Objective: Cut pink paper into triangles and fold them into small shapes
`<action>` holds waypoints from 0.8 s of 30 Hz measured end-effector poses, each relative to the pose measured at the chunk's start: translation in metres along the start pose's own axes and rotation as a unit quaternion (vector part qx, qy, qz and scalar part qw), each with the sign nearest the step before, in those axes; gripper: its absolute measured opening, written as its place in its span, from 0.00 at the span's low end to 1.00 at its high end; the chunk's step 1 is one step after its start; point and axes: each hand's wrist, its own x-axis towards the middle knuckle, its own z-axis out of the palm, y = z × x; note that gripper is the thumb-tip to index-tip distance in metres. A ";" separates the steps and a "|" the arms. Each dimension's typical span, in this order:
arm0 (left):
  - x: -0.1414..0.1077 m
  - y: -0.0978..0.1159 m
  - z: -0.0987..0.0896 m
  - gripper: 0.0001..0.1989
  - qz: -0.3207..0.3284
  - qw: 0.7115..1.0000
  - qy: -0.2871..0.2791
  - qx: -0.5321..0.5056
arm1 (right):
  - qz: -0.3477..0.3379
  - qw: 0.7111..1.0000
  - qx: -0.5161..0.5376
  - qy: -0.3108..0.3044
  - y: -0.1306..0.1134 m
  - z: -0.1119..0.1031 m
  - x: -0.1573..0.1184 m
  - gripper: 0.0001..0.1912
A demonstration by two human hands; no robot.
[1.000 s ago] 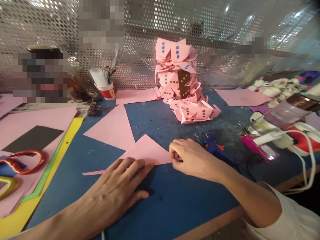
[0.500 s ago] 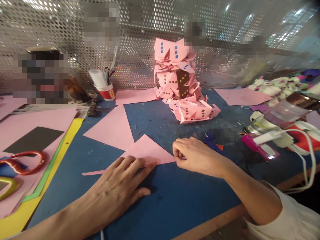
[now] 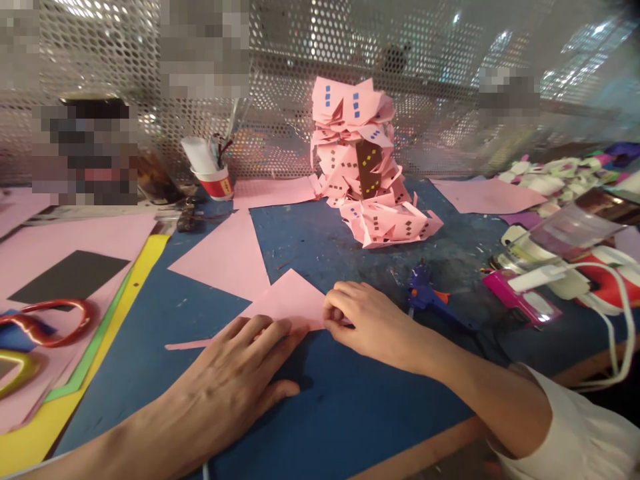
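My left hand (image 3: pixel 250 360) lies with fingers spread over the lower edge of a folded pink paper (image 3: pixel 293 297), thumb on the blue table. At that paper's right corner, my right hand (image 3: pixel 367 320) is closed, its curled fingertips on the edge and covering the corner. A narrow pink strip (image 3: pixel 187 345) sticks out to the left of my left hand. Just behind lies another pink paper (image 3: pixel 227 257). Farther back stands a stack of folded pink paper pieces (image 3: pixel 345 160) bearing small blue, dark and yellow squares.
A blue glue gun (image 3: pixel 435 300) lies right of my right hand, near a magenta device (image 3: pixel 523 298) and a white cable (image 3: pixel 620 313). Red-handled scissors (image 3: pixel 83 320) rest on coloured sheets at left. A red-and-white cup (image 3: pixel 215 183) holds tools. Behind rises a perforated metal panel (image 3: pixel 280 87).
My right hand has slid left along the paper's edge, closer to my left hand, and uncovered more of the glue gun. My left hand has stayed nearly still.
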 end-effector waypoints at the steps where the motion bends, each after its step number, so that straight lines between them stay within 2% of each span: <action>1: -0.001 0.000 0.000 0.26 -0.001 1.000 0.004 -0.003 | 0.002 1.000 0.000 -0.003 0.000 -0.001 0.000 0.05; 7: -0.003 0.002 0.001 0.23 -0.002 1.000 0.021 -0.010 | 0.008 1.000 0.001 -0.006 -0.001 -0.003 -0.001 0.05; 14: -0.002 0.008 -0.009 0.19 -0.005 0.999 0.041 -0.001 | 0.011 1.000 0.007 -0.007 -0.002 -0.004 -0.002 0.06; 24: -0.020 0.002 -0.005 0.23 -0.037 0.998 0.056 0.006 | 0.014 1.000 0.017 -0.002 -0.001 -0.003 -0.002 0.07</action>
